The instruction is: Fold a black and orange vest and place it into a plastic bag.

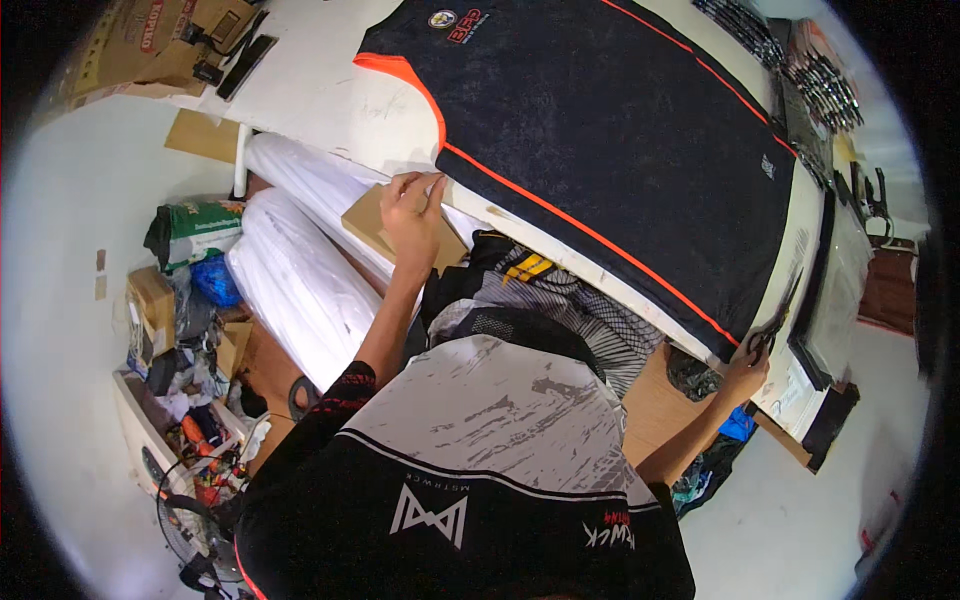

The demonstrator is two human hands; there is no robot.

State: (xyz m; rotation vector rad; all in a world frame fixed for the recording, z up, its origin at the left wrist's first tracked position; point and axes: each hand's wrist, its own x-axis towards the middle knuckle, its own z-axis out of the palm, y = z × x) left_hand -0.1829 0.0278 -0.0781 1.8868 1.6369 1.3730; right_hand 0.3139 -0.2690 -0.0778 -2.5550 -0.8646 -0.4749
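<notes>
A black sleeveless jersey with orange piping and orange armhole trim lies flat on the white table. My left hand pinches the jersey's edge where the armhole meets the side seam, at the table's near edge. At the jersey's lower right corner, my right hand holds black-handled scissors, blades pointing away toward the upper right, with fingers touching the hem.
Cardboard boxes occupy the upper left. White rolls stand below the table beside a cardboard piece, patterned fabrics and piled clutter. A fan is lower left. Tools and hangers line the right.
</notes>
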